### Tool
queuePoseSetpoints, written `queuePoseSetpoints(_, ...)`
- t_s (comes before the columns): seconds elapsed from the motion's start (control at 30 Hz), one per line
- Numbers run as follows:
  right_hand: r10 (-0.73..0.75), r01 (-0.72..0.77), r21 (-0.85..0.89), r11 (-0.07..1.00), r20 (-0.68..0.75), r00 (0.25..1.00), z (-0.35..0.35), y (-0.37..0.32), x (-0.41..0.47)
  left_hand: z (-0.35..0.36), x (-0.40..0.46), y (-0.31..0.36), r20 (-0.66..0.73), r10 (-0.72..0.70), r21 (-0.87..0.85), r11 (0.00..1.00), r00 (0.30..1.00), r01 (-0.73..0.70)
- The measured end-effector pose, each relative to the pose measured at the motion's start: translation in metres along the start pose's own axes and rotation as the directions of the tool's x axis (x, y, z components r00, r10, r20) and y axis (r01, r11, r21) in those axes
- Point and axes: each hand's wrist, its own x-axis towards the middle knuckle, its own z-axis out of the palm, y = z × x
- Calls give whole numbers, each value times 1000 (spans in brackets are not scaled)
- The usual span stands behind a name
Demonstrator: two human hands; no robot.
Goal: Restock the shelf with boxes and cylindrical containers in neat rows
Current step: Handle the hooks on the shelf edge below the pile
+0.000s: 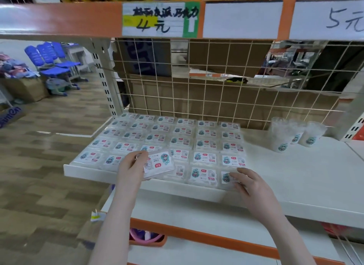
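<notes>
Several flat clear boxes with white and teal labels lie in neat rows across the left part of the white shelf. My left hand holds one such box slightly tilted above the front row. Fingers of my right hand rest on the front-right box at the shelf's edge. Three clear cylindrical containers with the same teal label stand at the back right of the shelf.
A wire grid back panel closes the rear of the shelf, with cardboard behind it. An orange shelf rail with price tags hangs overhead. A lower shelf juts out below. Blue chairs stand on the wooden floor at left.
</notes>
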Motion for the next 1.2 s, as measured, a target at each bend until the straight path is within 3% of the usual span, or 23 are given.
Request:
queuePoseSetpoints(0.27,-51,42,-73,996,-131,990,7,-34,-4,-34,4,1,6,-17,-29,999,1000,17)
queuePoseSetpoints(0.6,-134,129,-64,990,-88,987,14,-72,32,-56,30,-1,-56,-22,-8,1000,998,22)
queuePoseSetpoints(1.07,-219,221,-7,975,85,972,51,-86,140,-53,118,12,-257,-37,116,991,966,69)
queuePoseSetpoints(1.2,-108,119,-22,993,280,954,55,-88,161,-54,136,11,-283,-86,119,985,955,124)
